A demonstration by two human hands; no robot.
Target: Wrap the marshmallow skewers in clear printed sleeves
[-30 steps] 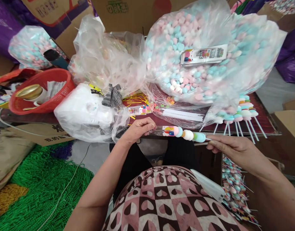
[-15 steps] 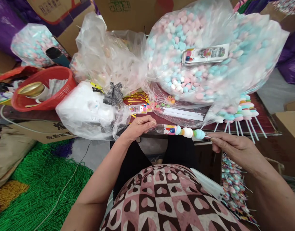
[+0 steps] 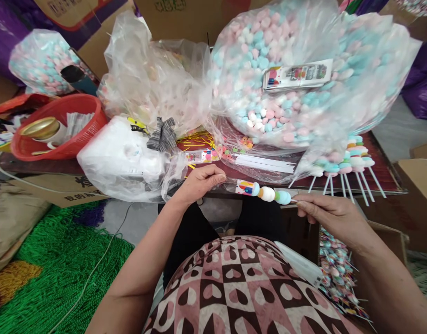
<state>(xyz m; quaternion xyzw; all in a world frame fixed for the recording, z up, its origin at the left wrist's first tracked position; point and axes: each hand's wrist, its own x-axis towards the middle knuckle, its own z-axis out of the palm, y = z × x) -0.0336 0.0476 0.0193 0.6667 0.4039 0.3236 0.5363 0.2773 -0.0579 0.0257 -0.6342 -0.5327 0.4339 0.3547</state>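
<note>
My right hand [image 3: 324,213] pinches the stick end of a marshmallow skewer [image 3: 270,194] with pink, white and blue pieces, held level above my lap. My left hand [image 3: 201,182] pinches the open end of a clear sleeve [image 3: 234,185] with a printed colour label, and the skewer's tip sits inside that sleeve. Both hands hover at the front edge of the dark red table [image 3: 380,178].
A huge clear bag of pink, blue and white marshmallows [image 3: 293,79] fills the table's back. Finished skewers [image 3: 348,162] lie at right. A white bag [image 3: 123,160], a red basket [image 3: 56,127] and a box of wrapped skewers [image 3: 334,273] surround me. Green netting [image 3: 63,264] covers the floor at left.
My right hand has pushed the skewer leftward, so the marshmallows sit further inside the sleeve. My left hand has held its place.
</note>
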